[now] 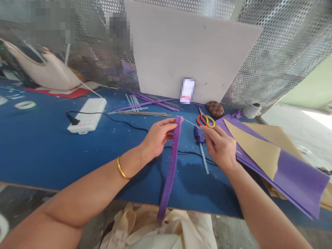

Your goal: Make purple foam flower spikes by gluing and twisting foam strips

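A cream cloth bag (160,228) sits below the near edge of the blue bench (38,152). A purple strip (171,166) hangs over that edge, its lower end reaching the bag. The left hand (157,138) pinches the strip's top, fingers closed on it. A thin wire (190,122) runs from the strip's top to the right hand (220,147), which is closed around it in a pinch. A blue glue gun (199,135) lies between the hands, with scissors (206,121) just beyond. Purple and tan sheets (285,166) crowd the right side. The bench lies bare to the left, up to a white power strip (88,116). Thin sticks (147,103) lie before a white board (186,52).
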Demonstrator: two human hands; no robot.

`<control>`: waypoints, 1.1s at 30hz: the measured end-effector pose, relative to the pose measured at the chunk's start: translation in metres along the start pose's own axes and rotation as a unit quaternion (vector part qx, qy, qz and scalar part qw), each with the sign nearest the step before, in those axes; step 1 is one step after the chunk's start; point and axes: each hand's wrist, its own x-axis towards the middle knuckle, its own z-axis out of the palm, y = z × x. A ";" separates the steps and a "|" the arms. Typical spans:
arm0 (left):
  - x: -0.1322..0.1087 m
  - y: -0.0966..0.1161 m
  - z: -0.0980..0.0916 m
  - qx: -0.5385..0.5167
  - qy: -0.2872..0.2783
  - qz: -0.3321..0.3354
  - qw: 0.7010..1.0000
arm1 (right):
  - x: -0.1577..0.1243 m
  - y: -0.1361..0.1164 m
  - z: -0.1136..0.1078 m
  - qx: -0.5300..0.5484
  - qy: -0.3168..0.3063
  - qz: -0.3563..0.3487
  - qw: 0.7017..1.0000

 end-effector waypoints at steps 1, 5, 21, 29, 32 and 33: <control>0.000 0.000 0.000 0.001 0.000 0.000 1.000 | 0.000 0.000 0.000 0.002 -0.002 0.000 1.000; -0.002 0.000 0.002 0.008 0.001 -0.002 1.000 | 0.001 -0.003 -0.001 -0.009 -0.009 0.001 1.000; -0.004 -0.002 0.003 0.061 0.055 0.037 0.996 | 0.000 -0.009 -0.001 -0.048 -0.045 -0.026 0.997; -0.007 -0.009 0.005 0.182 0.073 0.109 0.975 | 0.002 -0.015 0.003 0.193 -0.080 0.084 0.974; -0.013 -0.014 0.010 0.209 0.030 0.110 0.971 | 0.004 -0.017 0.006 0.321 -0.095 0.163 0.928; -0.015 -0.016 0.011 0.212 0.014 0.104 0.972 | 0.004 -0.017 0.006 0.356 -0.101 0.184 0.911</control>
